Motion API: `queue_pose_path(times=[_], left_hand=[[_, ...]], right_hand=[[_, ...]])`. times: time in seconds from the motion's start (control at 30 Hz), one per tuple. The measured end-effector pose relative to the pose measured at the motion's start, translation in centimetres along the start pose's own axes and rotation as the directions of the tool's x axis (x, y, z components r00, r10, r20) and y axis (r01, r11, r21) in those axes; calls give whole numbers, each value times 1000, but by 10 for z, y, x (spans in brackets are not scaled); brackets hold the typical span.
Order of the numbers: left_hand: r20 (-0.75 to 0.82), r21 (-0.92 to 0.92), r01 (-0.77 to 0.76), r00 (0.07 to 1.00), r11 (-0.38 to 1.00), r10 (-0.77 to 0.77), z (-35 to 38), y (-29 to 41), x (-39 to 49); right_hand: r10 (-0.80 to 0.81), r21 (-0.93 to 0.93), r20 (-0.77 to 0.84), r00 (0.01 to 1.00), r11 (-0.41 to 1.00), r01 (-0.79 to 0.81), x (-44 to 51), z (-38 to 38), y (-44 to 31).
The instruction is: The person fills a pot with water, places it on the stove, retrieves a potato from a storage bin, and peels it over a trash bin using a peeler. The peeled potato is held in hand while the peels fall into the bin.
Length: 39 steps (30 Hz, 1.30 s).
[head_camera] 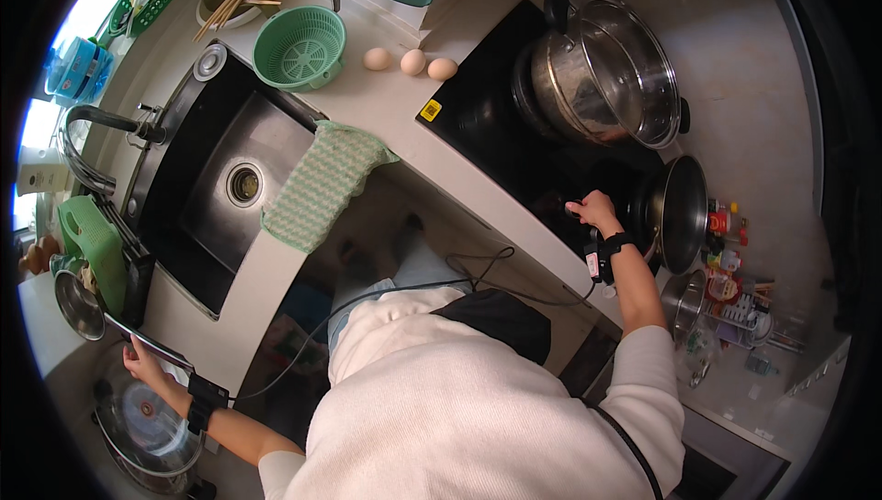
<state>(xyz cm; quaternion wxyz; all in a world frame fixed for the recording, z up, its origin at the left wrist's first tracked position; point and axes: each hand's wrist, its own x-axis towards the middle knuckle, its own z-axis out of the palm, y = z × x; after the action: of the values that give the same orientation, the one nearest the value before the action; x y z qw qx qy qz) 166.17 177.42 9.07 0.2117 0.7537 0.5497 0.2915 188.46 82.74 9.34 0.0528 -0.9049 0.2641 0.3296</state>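
Observation:
My left hand is at the lower left, against the long handle of a small metal pan. Whether the fingers close around that handle is unclear. Under this hand is a large pot with a glass lid. On the right, my right hand is closed on a small dark object with a rounded end, above the black cooktop. Most of that object is hidden by the fingers. A dark frying pan stands to the right of this hand. Farther back sits a large steel pot.
A green striped cloth hangs over the front edge of the sink. Three eggs lie beside a green colander. Seasoning bottles stand at the right. A cable crosses my front between both wrists.

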Motion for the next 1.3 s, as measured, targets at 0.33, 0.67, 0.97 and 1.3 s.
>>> queue_pose_path(times=[0.33, 0.67, 0.97, 1.3], left_hand=[[-413, 423, -404, 710, 811, 570, -2, 107, -70], [-429, 357, -351, 761, 865, 486, 19, 109, -77], [-362, 211, -583, 699, 785, 617, 21, 156, -102], [-331, 128, -630, 701, 766, 632, 42, 177, -119]], right_hand=[[-472, -326, -123, 873, 850, 414, -5, 0, 9], [-601, -416, -48, 797, 738, 531, 0, -2, 13], [-650, -415, -13, 760, 695, 587, 1, -10, 10], [-216, -330, -67, 974, 926, 182, -21, -10, -11]])
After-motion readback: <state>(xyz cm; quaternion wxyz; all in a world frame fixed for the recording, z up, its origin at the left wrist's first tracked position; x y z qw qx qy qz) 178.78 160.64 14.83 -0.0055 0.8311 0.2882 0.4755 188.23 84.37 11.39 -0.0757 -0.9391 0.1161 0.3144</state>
